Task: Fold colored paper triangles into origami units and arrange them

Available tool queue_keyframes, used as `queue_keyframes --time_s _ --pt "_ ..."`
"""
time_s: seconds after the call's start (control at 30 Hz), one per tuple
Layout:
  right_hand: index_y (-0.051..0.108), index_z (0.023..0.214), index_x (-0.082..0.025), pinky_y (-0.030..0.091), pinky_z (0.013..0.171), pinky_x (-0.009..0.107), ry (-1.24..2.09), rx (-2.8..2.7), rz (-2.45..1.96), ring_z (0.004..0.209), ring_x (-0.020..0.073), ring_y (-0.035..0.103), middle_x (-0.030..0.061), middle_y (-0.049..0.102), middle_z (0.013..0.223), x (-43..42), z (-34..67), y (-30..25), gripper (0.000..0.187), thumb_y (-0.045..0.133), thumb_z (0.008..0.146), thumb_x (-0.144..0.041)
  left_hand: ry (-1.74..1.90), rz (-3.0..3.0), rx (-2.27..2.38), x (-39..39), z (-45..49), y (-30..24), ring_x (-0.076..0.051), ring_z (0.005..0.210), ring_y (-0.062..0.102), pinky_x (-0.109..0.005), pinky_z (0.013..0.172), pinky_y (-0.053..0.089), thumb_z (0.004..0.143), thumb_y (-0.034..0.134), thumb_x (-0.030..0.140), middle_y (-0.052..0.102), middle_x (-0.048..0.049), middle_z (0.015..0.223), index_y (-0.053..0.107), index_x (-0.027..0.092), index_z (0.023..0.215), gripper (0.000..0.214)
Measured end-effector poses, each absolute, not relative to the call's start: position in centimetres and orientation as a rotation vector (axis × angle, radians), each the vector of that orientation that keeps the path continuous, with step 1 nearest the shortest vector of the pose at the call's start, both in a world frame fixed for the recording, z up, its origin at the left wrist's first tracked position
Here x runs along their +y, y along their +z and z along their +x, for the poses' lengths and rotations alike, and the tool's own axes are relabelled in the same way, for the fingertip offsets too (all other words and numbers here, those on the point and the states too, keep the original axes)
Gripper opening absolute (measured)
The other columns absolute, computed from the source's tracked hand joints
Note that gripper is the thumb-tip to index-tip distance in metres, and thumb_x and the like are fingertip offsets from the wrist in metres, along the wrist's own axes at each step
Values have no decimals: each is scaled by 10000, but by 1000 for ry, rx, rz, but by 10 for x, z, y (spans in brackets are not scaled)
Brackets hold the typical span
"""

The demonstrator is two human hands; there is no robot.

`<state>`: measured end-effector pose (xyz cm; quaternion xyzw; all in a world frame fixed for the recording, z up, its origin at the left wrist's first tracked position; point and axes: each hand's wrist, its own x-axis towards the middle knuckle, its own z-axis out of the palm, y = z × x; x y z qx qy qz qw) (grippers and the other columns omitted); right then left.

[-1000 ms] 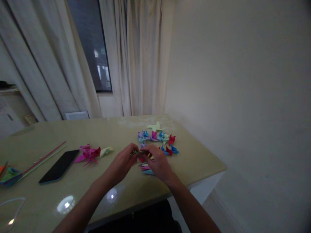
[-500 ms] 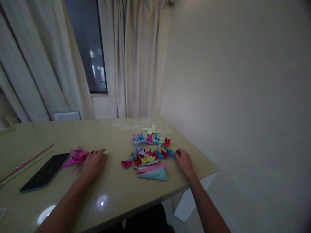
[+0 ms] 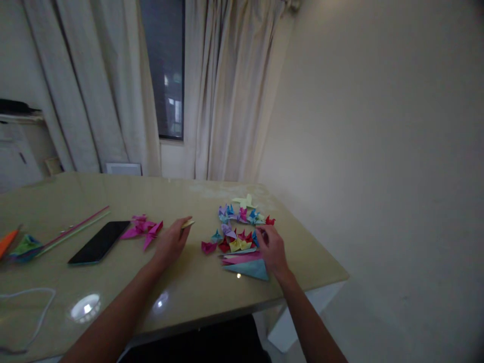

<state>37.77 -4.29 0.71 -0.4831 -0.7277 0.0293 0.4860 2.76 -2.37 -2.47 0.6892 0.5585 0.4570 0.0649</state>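
My left hand [image 3: 173,243] is above the table, its fingers closed on a small pale yellow folded paper piece [image 3: 188,223] that sticks out past the fingertips. To its left lies pink folded paper [image 3: 141,227] with pointed tips. My right hand [image 3: 273,248] reaches over the right end of a row of small origami pieces [image 3: 235,244] in red, yellow, purple and blue. Its fingers are curled together and cover part of the row; what they pinch is hidden. Just below, a stack of blue and pink folded paper triangles [image 3: 247,268] lies flat.
Behind the row are another cluster of origami pieces [image 3: 242,215] and a pale green paper pinwheel shape [image 3: 245,201]. A black phone or tablet [image 3: 99,243], thin pink and green sticks [image 3: 81,226] and a white cable [image 3: 47,312] lie on the left. The wall [image 3: 378,176] borders the right.
My view has turned left. The left hand has moved right, away from the pink paper, with the yellow piece in it. My right hand has shifted left over the row's end.
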Motion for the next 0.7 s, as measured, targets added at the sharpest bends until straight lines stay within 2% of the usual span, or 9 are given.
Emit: queue_keyframes --time_s 0.07,0.13,0.2,0.37,0.53,0.6,0.67,0.7 --pt "703 1132 -205 538 864 330 202 -1974 -1044 926 200 673 64 713 1051 -46 331 21 177 579 1022 -266 1384 2094 1645 -27 33 -23 -255 1038 719 -404 951 559 1005 418 446 745 -130 1161 578 161 1329 461" --pt "659 1281 -227 532 916 338 252 -2160 -973 982 195 676 74 689 1198 -43 286 33 273 631 1011 -251 1385 2093 1579 -31 37 -22 -240 973 721 -387 904 569 1010 428 431 748 -107 1094 566 171 1302 415" --pt "632 1343 -249 523 952 333 236 -2290 -910 1072 200 663 77 661 1256 -35 251 43 336 651 1008 -231 1400 2105 1480 -34 39 -19 -239 998 712 -391 919 563 1013 422 402 740 -107 1100 570 180 1257 362" --pt "729 1088 -202 509 906 285 185 -2393 -863 1008 186 672 63 702 1072 -13 211 53 142 611 1022 -158 1459 2015 1306 -41 43 -9 -248 1123 678 -430 1010 533 989 404 346 709 -133 1221 564 169 1258 360" --pt "734 992 -176 496 823 266 183 -2265 -881 889 176 667 50 730 960 -8 218 49 87 658 972 -138 1370 1908 1250 -43 42 5 -247 1065 686 -398 917 566 1006 367 465 702 -110 1217 543 192 1340 466" --pt "739 962 -170 490 780 256 196 -2157 -959 821 164 663 34 736 900 -3 236 47 88 663 945 -129 1358 1893 1445 -40 32 7 -264 1010 692 -424 904 564 1014 322 513 700 -126 1201 551 179 1352 528" --pt "747 946 -162 483 754 243 188 -2045 -1100 782 152 667 25 745 864 4 266 49 102 648 936 -140 1355 1904 1868 -36 15 1 -329 1072 669 -516 959 529 998 334 503 678 -191 1229 607 138 1287 539" --pt "753 952 -157 480 751 237 169 -1992 -1191 780 148 674 24 753 863 8 285 50 124 629 943 -159 1302 1926 2148 -34 4 -4 -387 1166 622 -584 994 489 984 366 475 653 -234 1265 636 122 1252 519"
